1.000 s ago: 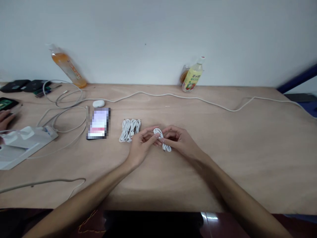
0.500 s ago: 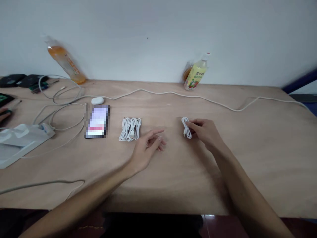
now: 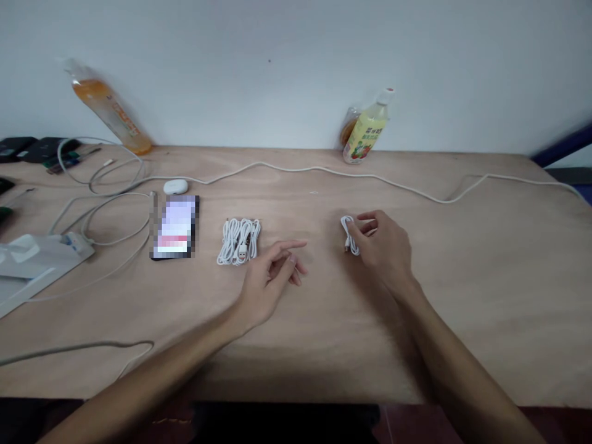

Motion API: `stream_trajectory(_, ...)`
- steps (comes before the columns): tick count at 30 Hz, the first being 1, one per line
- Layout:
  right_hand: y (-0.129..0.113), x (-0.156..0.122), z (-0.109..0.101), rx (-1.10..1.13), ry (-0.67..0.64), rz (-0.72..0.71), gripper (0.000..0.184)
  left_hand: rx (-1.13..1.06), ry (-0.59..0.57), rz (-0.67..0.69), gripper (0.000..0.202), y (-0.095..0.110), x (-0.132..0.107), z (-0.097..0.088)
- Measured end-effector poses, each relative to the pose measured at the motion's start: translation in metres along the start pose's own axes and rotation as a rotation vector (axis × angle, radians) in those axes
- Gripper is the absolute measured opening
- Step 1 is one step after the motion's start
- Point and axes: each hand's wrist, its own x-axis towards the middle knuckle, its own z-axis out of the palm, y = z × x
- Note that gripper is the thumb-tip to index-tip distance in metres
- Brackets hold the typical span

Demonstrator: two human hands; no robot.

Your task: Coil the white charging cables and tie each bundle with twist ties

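My right hand [image 3: 386,246] is at a small coiled white USB cable [image 3: 350,237], right of the table's middle. Its thumb presses on the coil, and the forefinger curls above; the other fingertips are partly hidden. Well to the left, my left hand [image 3: 272,274] hovers over the wood, holding nothing, its forefinger stretched out and the rest loosely bent. Beside its wrist lies a row of coiled white cables [image 3: 238,240], packed close together, with a USB plug showing on top.
A phone [image 3: 176,227] and white earbud case [image 3: 176,187] lie left. Behind stand an orange bottle [image 3: 111,114] and a yellow drink bottle [image 3: 367,132]. One long white cable [image 3: 319,168] crosses the table's back. A white power strip or packet [image 3: 41,259] sits far left.
My right hand has turned over the coiled cable, its forefinger now more raised and the coil slightly shifted. My left hand keeps its pose. The whole view has moved a little.
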Motion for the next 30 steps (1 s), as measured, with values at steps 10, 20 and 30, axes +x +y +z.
stream_trajectory(10,-0.005,-0.004,0.003,-0.045,-0.060,0.053,0.020,0.014,-0.005,0.013,0.029,0.000,-0.001,0.000)
stream_trajectory(20,0.011,0.002,0.005,-0.186,0.068,-0.012,0.021,0.009,-0.020,-0.004,0.027,-0.001,-0.002,0.001)
stream_trajectory(30,0.004,0.007,-0.006,-0.236,-0.006,0.049,0.028,0.032,-0.019,0.000,0.026,0.000,-0.002,0.000)
